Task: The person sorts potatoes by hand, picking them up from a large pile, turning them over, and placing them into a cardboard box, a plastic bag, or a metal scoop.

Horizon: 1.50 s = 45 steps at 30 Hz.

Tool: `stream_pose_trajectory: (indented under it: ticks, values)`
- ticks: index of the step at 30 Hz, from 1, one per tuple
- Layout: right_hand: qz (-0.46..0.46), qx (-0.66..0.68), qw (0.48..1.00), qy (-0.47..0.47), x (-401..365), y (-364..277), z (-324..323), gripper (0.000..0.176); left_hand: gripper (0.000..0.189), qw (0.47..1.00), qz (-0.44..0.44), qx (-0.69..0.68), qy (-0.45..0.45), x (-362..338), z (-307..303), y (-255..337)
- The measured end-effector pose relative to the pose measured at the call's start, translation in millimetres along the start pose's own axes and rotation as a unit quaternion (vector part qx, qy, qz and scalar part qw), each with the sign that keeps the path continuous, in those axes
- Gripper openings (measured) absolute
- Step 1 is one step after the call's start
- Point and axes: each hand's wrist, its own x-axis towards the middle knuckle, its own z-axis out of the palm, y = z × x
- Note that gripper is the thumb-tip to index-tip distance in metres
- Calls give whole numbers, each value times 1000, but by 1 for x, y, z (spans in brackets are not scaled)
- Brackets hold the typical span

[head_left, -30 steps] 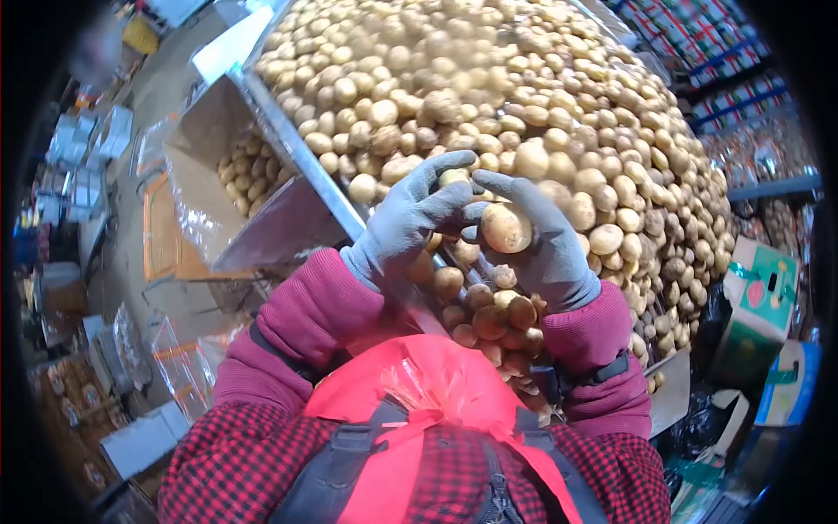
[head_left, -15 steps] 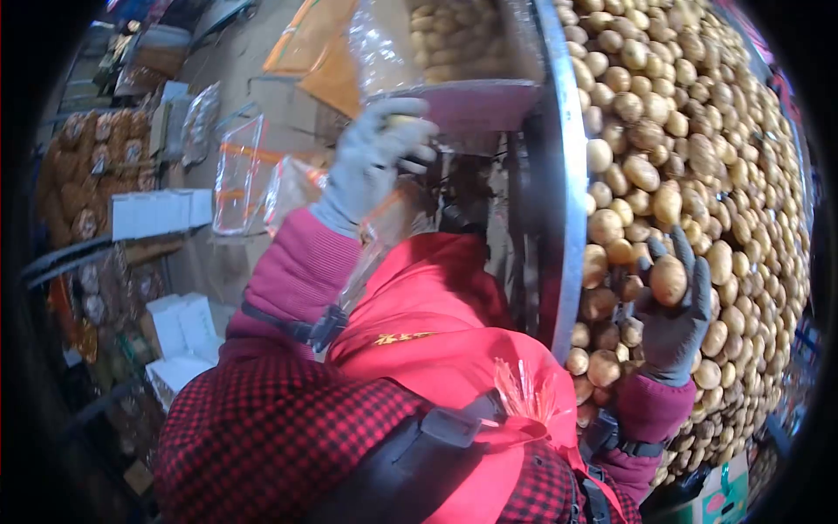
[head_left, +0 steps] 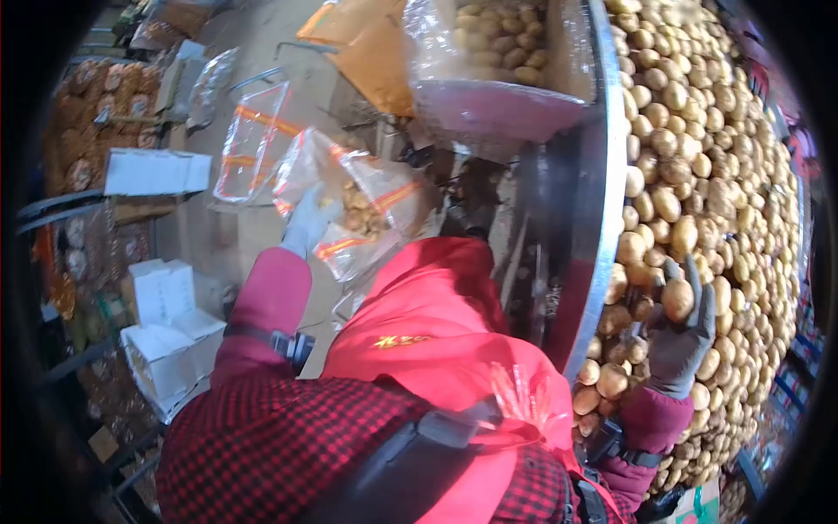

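Note:
On the right, my right hand (head_left: 683, 336), in a grey glove, has its fingers around a potato (head_left: 677, 299) above a large heap of potatoes (head_left: 672, 166). My left hand (head_left: 310, 220), also gloved, is at the mouth of a clear plastic bag (head_left: 375, 188) with orange stripes, which has potatoes inside. Motion blurs its fingers, and I cannot make out anything in them. A plastic-lined box (head_left: 497, 109) holding potatoes stands at the top, beside the metal edge of the heap.
The metal rim (head_left: 608, 175) runs between my body and the heap. White boxes (head_left: 166, 327) and a white carton (head_left: 157, 172) are on the left, near net sacks (head_left: 83, 131). An orange bag (head_left: 375, 61) lies beside the lined box.
My left hand has moved down and left, from in front of the lined box to the striped bag; the potato it held no longer shows. My right hand still holds its potato. The view has shifted.

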Motion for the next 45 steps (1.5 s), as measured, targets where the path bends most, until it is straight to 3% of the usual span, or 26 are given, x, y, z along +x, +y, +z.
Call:
stream_pose_trajectory:
  ticks: [1,3,4,5,7,8,9,10,12,13,14,17,18,19,21,23,25,27,29,30,34,36,37,39,42,45]
  values:
    - [127,233,962,59,4,-11,-1,43,56,976,77,201,32,-5,14,11]
    - [180,254,950,-31,4,-17,-14,44,59,979,134,152,26,-28,37,66]
    - [120,171,978,-3,1,-17,-3,50,61,977,180,115,21,-45,49,98]
    - [125,143,982,14,2,-30,10,57,60,962,255,101,-2,-52,61,111]
    - [148,168,974,-39,4,-46,20,61,59,909,407,78,-41,-74,93,155]
    - [88,57,994,-14,2,-44,39,67,59,873,479,69,-56,-97,108,188]
    - [208,202,956,-48,7,-54,46,73,59,870,476,-4,-130,-122,120,219]
    - [201,174,960,-91,9,-55,61,75,65,824,540,0,-170,-134,128,237]
    - [166,99,967,-166,5,-51,93,77,87,800,544,-5,-254,-151,151,245]
    - [139,55,969,-198,2,-44,108,77,88,802,509,-45,-310,-159,157,255]
    - [165,191,935,-248,2,-38,118,74,85,813,495,-69,-300,-164,164,255]
    - [129,185,938,-262,4,-15,134,74,76,847,422,-105,-307,-152,181,243]
    - [131,174,929,-298,5,-27,140,77,60,840,444,-111,-292,-148,180,243]
    - [129,173,927,-306,7,-27,141,77,60,842,444,-112,-284,-143,176,239]
    - [170,113,932,-301,5,-25,129,85,41,859,202,-286,-373,-136,164,227]
    - [144,123,936,-298,6,-11,112,89,43,844,129,-402,-332,-112,151,215]
    - [155,123,945,-261,8,-18,108,98,48,853,84,-410,-311,-93,128,209]
    - [153,132,949,-244,12,-12,94,97,52,851,156,-417,-280,-89,119,189]
    - [182,128,957,-184,15,-13,87,90,57,858,156,-412,-262,-86,107,182]
    - [149,137,965,-165,12,-11,87,76,63,867,156,-404,-246,-84,101,181]
    - [184,156,958,-156,13,-15,86,69,77,843,216,-451,-198,-71,85,185]
    - [179,137,962,-156,14,-14,86,63,82,900,258,-339,-95,-75,76,198]
    - [175,128,963,-157,15,-15,87,60,82,898,260,-341,-96,-74,77,198]
    - [206,152,957,-139,16,-19,87,58,80,910,336,-242,3,-71,80,197]
    - [218,164,953,-135,17,-25,87,58,72,922,341,-176,49,-64,81,189]
    - [160,125,974,-105,17,-24,63,60,64,943,298,-138,56,-57,82,182]
